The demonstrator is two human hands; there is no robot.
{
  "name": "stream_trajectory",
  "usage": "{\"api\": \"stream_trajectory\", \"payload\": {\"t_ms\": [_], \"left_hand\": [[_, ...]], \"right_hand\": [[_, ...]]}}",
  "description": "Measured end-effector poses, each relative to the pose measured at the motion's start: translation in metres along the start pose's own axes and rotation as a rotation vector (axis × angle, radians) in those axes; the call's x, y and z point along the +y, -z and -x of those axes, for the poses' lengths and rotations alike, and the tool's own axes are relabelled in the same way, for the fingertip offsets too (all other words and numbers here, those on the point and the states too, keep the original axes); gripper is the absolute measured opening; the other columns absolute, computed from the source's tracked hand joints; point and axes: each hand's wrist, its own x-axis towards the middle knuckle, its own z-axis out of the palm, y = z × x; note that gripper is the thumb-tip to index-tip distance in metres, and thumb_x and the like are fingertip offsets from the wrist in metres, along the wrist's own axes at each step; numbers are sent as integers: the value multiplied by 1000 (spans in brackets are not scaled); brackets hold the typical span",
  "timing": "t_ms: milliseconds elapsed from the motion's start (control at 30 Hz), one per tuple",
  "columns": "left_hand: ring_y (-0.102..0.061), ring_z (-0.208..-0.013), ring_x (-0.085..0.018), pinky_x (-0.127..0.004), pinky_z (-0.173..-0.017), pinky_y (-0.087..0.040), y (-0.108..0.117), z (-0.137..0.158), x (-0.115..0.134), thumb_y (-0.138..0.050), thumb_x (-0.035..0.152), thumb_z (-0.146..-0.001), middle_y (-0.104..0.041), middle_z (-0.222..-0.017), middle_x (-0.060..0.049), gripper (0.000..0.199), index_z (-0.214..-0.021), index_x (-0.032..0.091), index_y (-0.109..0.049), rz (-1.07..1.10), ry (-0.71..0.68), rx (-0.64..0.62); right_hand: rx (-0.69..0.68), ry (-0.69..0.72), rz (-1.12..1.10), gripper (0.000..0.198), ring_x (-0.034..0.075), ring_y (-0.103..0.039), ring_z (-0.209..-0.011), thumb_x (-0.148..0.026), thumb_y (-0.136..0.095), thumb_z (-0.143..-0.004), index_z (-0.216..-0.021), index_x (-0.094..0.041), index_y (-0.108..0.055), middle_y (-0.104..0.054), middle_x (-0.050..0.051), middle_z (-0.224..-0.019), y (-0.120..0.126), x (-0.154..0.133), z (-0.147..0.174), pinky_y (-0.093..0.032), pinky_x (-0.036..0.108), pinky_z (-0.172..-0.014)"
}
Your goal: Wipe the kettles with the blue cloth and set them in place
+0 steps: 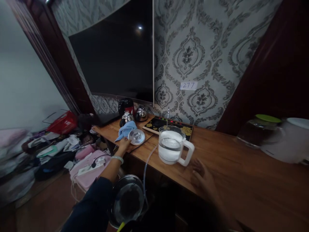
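Note:
A round, clear-and-silver lid (136, 137) is beside a blue cloth (127, 129) near the front of the wooden counter. My left hand (124, 145) reaches to the lid's left edge, its fingers closed on the rim just below the cloth. Right of the lid stands a glass pitcher (170, 149) with a white handle, partly filled with water. My right hand (202, 175), smeared a little by motion, hovers right of that handle with fingers apart and nothing in them.
Behind the pitcher lies a black-and-gold tea stove panel (154, 124) with lit lights and a metal spout (168, 116). Steel kettles (141, 113) stand back left. A green-lidded jug (256, 129) is far right. Below the edge are a basin (128, 199) and a tube (145, 174).

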Motion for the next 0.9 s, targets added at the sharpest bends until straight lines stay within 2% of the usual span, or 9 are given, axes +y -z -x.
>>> {"api": "stream_trajectory", "payload": {"t_ms": [133,267,367,467,567,767,900], "left_hand": [[-62,-58,-19,-28,-53,-51,-10,-3,8,-66,30,-76,-59,-55,-2,16,-80,14,-65,149,168,-9],[-59,-54,-17,-25,-48,-45,-17,-3,16,-71,25,-71,-53,-51,1,14,-70,15,-61,280,285,20],[-54,-49,-15,-23,-44,-41,-20,-3,21,-74,26,-71,-51,-51,2,19,-68,16,-59,366,352,38],[-52,-49,-10,-22,-45,-43,-20,-1,27,-73,30,-79,-54,-57,3,21,-74,15,-59,453,392,30],[-53,-49,-10,-23,-47,-46,-15,6,30,-72,29,-79,-56,-58,3,22,-74,15,-57,555,389,10],[-56,-50,-12,-24,-48,-47,11,38,33,-78,32,-64,-57,-58,3,28,-72,16,-56,757,301,-41],[-59,-53,-14,-23,-49,-47,30,62,41,-84,37,-55,-62,-62,2,38,-75,17,-60,863,199,-163]], "right_hand": [[75,-50,2,65,30,-69,-108,-55,-66,-70,-122,-16,-65,-70,18,-125,9,-1,10,-54,44,-95],[56,-56,36,56,31,-69,-110,-55,-70,-65,-107,-18,-72,-74,15,-117,8,-2,10,-55,45,-97],[27,-47,39,50,31,-70,-107,-52,-71,-64,-102,-19,-74,-75,15,-114,7,-2,8,-55,45,-96],[34,-21,44,46,31,-72,-101,-51,-70,-64,-97,-20,-75,-77,13,-107,7,-2,7,-57,46,-93],[34,2,57,42,31,-73,-98,-50,-69,-64,-94,-20,-75,-78,13,-103,8,-3,7,-57,47,-93],[13,-7,71,43,31,-72,-101,-48,-68,-65,-96,-19,-75,-77,14,-106,11,0,7,-55,47,-95],[12,-12,76,43,31,-72,-101,-48,-67,-66,-97,-20,-75,-77,13,-106,10,1,8,-56,45,-93]]}}
